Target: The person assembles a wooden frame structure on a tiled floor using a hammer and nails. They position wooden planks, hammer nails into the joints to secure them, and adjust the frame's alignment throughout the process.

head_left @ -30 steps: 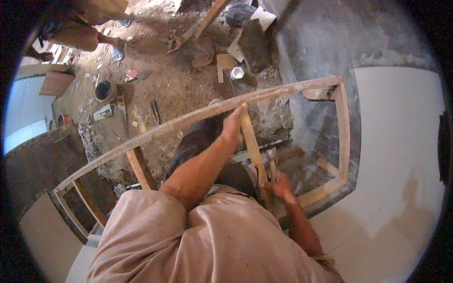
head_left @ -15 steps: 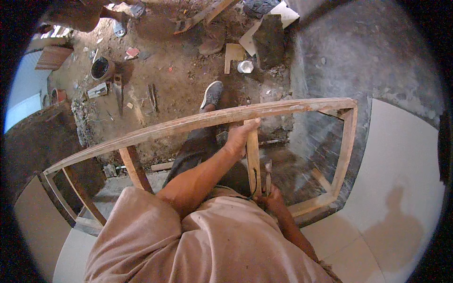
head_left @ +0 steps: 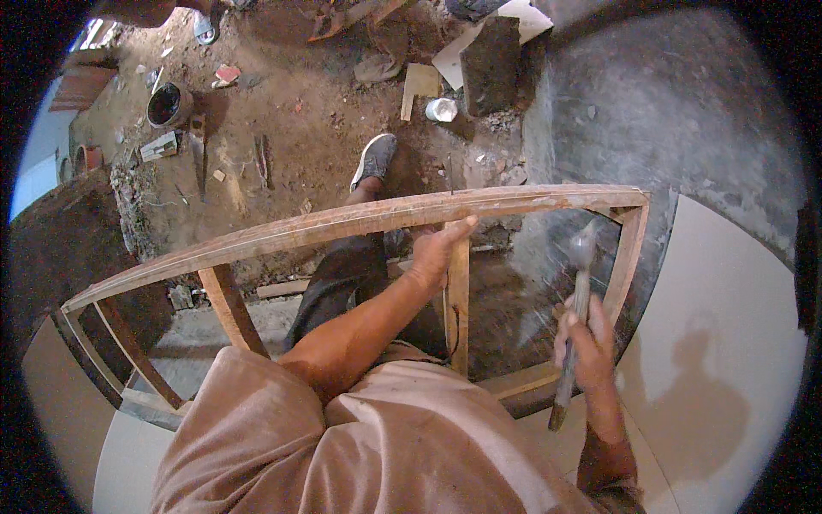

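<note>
A long wooden frame (head_left: 342,221) with several crosspieces spans in front of my body. My left hand (head_left: 435,255) is closed around the top of a crosspiece (head_left: 459,295), just under the frame's far rail, thumb against the rail. A thin nail (head_left: 451,174) stands upright on that rail, close to this hand. On the right, my right hand (head_left: 588,343) grips a hammer (head_left: 579,295) by its handle, raised within the right-hand bay of the frame. Its metal head points away from me and is slightly blurred. The lower part of the crosspiece disappears behind my shirt.
Beyond the frame, dirt ground holds a dark bucket (head_left: 169,105), a handsaw (head_left: 198,154), a white container (head_left: 441,110) and a dark slab (head_left: 490,67). My shoe (head_left: 374,161) is planted there. Pale boards (head_left: 711,317) lie at right; another person's foot (head_left: 205,28) shows far left.
My right hand has brought the hammer up and to the right, away from the crosspiece. My left hand keeps its hold. The view has shifted slightly.
</note>
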